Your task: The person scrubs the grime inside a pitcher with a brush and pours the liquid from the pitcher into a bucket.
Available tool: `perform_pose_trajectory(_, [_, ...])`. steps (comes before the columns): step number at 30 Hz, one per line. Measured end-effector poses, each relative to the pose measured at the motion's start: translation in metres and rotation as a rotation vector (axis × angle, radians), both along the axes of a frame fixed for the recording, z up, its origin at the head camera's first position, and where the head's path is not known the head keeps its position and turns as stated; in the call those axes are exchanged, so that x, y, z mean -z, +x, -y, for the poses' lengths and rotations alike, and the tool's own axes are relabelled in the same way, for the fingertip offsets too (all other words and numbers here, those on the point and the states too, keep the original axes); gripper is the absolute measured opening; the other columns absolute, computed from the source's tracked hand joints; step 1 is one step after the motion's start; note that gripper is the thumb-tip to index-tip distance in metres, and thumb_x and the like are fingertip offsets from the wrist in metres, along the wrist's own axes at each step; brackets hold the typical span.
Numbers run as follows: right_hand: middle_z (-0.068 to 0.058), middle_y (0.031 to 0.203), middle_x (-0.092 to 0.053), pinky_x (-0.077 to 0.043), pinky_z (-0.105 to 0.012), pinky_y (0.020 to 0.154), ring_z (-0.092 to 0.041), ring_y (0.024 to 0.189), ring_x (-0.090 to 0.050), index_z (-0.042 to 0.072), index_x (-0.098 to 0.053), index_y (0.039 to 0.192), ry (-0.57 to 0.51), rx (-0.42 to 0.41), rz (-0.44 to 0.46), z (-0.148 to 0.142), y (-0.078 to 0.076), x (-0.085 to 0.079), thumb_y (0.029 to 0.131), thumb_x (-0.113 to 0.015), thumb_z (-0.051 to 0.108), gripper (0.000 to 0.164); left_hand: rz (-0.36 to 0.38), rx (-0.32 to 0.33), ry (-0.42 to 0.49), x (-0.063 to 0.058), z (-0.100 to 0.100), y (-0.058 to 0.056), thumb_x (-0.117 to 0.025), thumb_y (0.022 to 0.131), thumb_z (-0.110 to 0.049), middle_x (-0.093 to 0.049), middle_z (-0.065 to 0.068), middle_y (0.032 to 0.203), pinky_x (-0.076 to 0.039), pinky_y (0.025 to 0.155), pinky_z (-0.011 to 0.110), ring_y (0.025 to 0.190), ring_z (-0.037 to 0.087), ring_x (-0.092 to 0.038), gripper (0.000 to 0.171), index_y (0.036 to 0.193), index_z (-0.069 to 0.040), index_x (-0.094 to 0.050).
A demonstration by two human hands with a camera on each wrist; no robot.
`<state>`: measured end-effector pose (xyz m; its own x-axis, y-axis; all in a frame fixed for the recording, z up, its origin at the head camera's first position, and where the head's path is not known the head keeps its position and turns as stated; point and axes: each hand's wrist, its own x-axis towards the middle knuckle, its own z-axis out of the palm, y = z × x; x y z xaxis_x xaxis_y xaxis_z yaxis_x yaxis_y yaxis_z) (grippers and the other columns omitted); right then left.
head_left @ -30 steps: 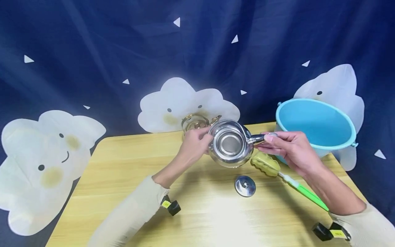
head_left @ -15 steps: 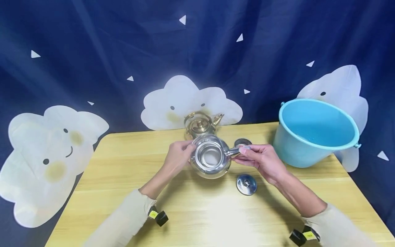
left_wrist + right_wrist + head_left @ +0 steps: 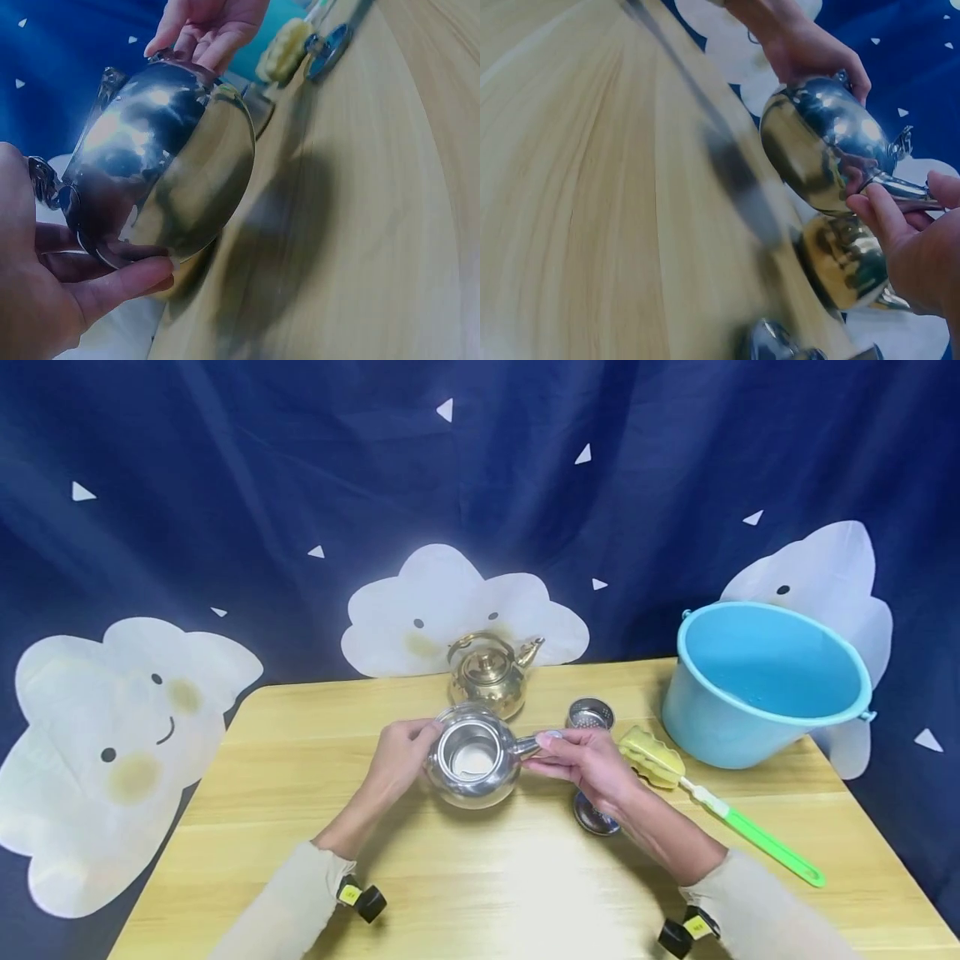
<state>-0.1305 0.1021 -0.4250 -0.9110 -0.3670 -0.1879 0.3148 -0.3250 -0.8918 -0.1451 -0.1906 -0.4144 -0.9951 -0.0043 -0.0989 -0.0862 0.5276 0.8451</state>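
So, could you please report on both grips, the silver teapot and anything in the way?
Left grip holding silver teapot by its side; right grip pinching its spout. Teapot uncovered, held clear of table. Gold kettle close behind.

The left grip (image 3: 46, 289) and right grip (image 3: 216, 28) hold a silver teapot (image 3: 161, 161) above the table (image 3: 382, 202).

Teapot (image 3: 161, 161): silver metal, smooth, mirror-glossy | Kettle (image 3: 491, 685): gold-toned metal, polished | Lid (image 3: 595, 817): silver metal, glossy | Strainer (image 3: 591, 715): metal, perforated | Bucket (image 3: 723, 718): blue plastic, smooth | Brush head (image 3: 654, 758): yellow sponge, ridged, matt | Brush handle (image 3: 772, 846): green plastic, smooth | Tabletop (image 3: 285, 793): wood-grain, smooth, light sheen | Backdrop (image 3: 247, 485): cloth, low sheen, softly creased | Sleeves (image 3: 288, 897): cloth, matt
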Motion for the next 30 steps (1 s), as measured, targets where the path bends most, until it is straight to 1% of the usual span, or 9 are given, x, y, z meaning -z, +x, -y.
perform_pose_trajectory(2, [-0.014,0.106,-0.078,-0.059,-0.039,0.095,-0.027,0.101,-0.078,-0.021,-0.055,0.130,0.003,0.010,0.017,0.007,0.000,0.001,0.099,-0.064,0.006,0.042,0.018,0.002,0.002,0.001,0.007,0.000,-0.055,0.100,-0.037,-0.074,0.017,0.127,-0.057,0.099,0.048,0.082,0.039,-0.076,0.044,0.128,-0.008,-0.073])
perform_pose_trajectory(4, [-0.015,0.106,-0.077,-0.059,-0.038,0.095,-0.027,0.101,-0.078,-0.023,-0.053,0.132,0.004,0.018,0.025,0.013,-0.001,0.002,0.099,-0.064,0.005,0.044,0.036,0.004,0.013,0.002,0.013,-0.001,-0.054,0.101,-0.039,-0.074,0.017,0.126,-0.060,0.091,0.043,0.063,0.043,-0.071,0.045,0.129,-0.009,-0.072])
perform_pose_trajectory(5, [-0.015,0.107,-0.077,-0.059,-0.038,0.095,-0.027,0.101,-0.078,-0.023,-0.052,0.132,0.007,0.021,0.027,0.016,-0.003,0.002,0.099,-0.064,0.005,0.045,0.031,0.005,0.010,0.002,0.016,-0.002,-0.054,0.101,-0.039,-0.074,0.017,0.127,-0.060,0.090,0.041,0.064,0.038,-0.072,0.045,0.129,-0.009,-0.072])
perform_pose_trajectory(6, [-0.017,0.108,-0.077,-0.059,-0.037,0.095,-0.027,0.101,-0.078,-0.023,-0.051,0.133,0.010,0.023,0.026,0.019,-0.004,0.003,0.099,-0.064,0.005,0.045,0.036,0.007,0.021,0.003,0.019,-0.002,-0.054,0.101,-0.039,-0.074,0.018,0.127,-0.060,0.086,0.040,0.059,0.041,-0.070,0.046,0.130,-0.008,-0.072])
perform_pose_trajectory(11, [-0.027,0.119,-0.072,-0.059,-0.037,0.094,-0.028,0.104,-0.078,-0.022,-0.052,0.133,0.018,0.016,0.028,0.034,-0.012,0.007,0.099,-0.065,0.005,0.046,0.025,0.006,0.046,0.010,0.036,-0.007,-0.055,0.102,-0.037,-0.073,0.022,0.126,-0.063,0.070,0.042,0.059,0.028,-0.071,0.045,0.129,-0.005,-0.071])
perform_pose_trajectory(12, [-0.029,0.121,-0.071,-0.059,-0.037,0.094,-0.029,0.105,-0.077,-0.021,-0.052,0.133,0.020,0.012,0.030,0.037,-0.013,0.008,0.099,-0.065,0.006,0.046,0.033,0.007,0.062,0.012,0.039,-0.007,-0.055,0.102,-0.037,-0.073,0.023,0.125,-0.062,0.064,0.044,0.056,0.030,-0.070,0.045,0.129,-0.004,-0.071])
perform_pose_trajectory(14, [-0.031,0.124,-0.069,-0.059,-0.036,0.094,-0.030,0.107,-0.077,-0.020,-0.054,0.133,0.025,0.002,0.034,0.043,-0.016,0.010,0.099,-0.065,0.007,0.045,0.038,0.007,0.077,0.015,0.046,-0.008,-0.055,0.102,-0.035,-0.072,0.025,0.125,-0.062,0.059,0.044,0.059,0.025,-0.071,0.045,0.129,-0.003,-0.071])
perform_pose_trajectory(24, [-0.032,0.130,-0.066,-0.059,-0.036,0.095,-0.036,0.114,-0.074,-0.018,-0.055,0.134,0.010,-0.001,0.065,0.072,-0.026,0.016,0.098,-0.064,0.005,0.044,0.017,0.031,0.069,0.019,0.076,-0.016,-0.053,0.103,-0.031,-0.070,0.027,0.129,-0.063,0.060,0.042,0.071,0.022,-0.073,0.044,0.124,0.002,-0.072])
perform_pose_trajectory(30, [-0.031,0.130,-0.066,-0.059,-0.036,0.096,-0.036,0.115,-0.073,-0.016,-0.057,0.133,0.003,-0.011,0.078,0.083,-0.030,0.018,0.098,-0.063,0.004,0.041,0.029,0.044,0.057,0.017,0.088,-0.022,-0.051,0.103,-0.030,-0.069,0.027,0.131,-0.061,0.056,0.044,0.061,0.025,-0.070,0.044,0.125,0.003,-0.071])
